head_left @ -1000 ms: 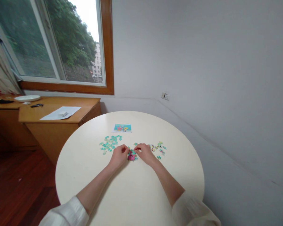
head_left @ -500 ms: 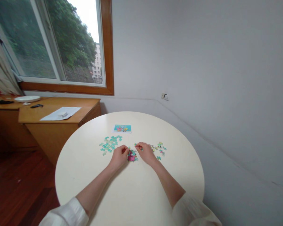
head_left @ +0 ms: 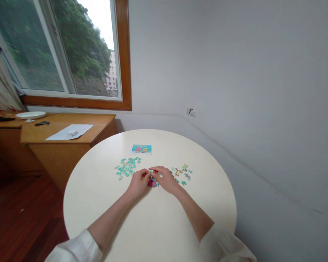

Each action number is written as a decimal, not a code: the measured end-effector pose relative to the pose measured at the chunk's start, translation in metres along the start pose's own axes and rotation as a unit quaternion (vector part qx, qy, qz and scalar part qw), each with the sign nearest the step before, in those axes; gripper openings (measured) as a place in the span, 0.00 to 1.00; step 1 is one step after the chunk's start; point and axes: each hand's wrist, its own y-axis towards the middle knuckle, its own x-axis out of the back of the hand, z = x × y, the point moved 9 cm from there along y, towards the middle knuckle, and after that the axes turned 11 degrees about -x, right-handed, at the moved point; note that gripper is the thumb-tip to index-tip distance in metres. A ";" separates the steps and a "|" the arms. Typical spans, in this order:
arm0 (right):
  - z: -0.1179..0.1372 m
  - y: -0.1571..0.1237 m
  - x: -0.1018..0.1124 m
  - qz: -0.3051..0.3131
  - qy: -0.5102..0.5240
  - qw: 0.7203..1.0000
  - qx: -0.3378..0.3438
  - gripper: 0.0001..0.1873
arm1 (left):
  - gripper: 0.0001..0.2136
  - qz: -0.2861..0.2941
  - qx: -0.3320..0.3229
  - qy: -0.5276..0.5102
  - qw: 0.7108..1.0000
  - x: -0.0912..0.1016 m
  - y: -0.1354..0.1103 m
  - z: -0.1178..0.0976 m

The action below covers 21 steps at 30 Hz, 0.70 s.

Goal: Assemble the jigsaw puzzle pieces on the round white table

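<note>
Hands [head_left: 153,179] close around flat pink puzzle cluster [head_left: 152,182], orientation unclear

Your left hand [head_left: 138,182] and right hand [head_left: 165,178] lie low, fingertips curled and nearly meeting — both forearms stretched forward, white sleeves pushed back.

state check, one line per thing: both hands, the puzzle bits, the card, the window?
left hand: on the table, fingers at the pink cluster
right hand: fingers pinched over the pink cluster; a held piece cannot be told
teal pieces: loose, spread flat
mixed pieces: loose, scattered
card: flat, face up
window: shut or open cannot be told
</note>
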 end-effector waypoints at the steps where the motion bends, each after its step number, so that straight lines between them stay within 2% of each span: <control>1: 0.000 0.000 0.000 0.000 0.005 1.000 -0.001 0.12 | 0.12 0.004 0.001 -0.006 1.000 -0.001 0.000 0.000; 8: -0.006 0.004 0.000 0.003 0.067 0.997 -0.027 0.09 | 0.12 0.010 0.018 -0.024 1.000 -0.002 -0.001 -0.002; 13: -0.020 0.008 0.007 -0.017 0.099 0.993 -0.068 0.10 | 0.10 0.000 0.034 -0.020 0.999 0.001 -0.003 -0.001; 21: -0.031 0.010 0.016 -0.033 0.098 0.991 -0.089 0.11 | 0.09 0.026 0.009 -0.003 1.000 -0.009 -0.007 0.006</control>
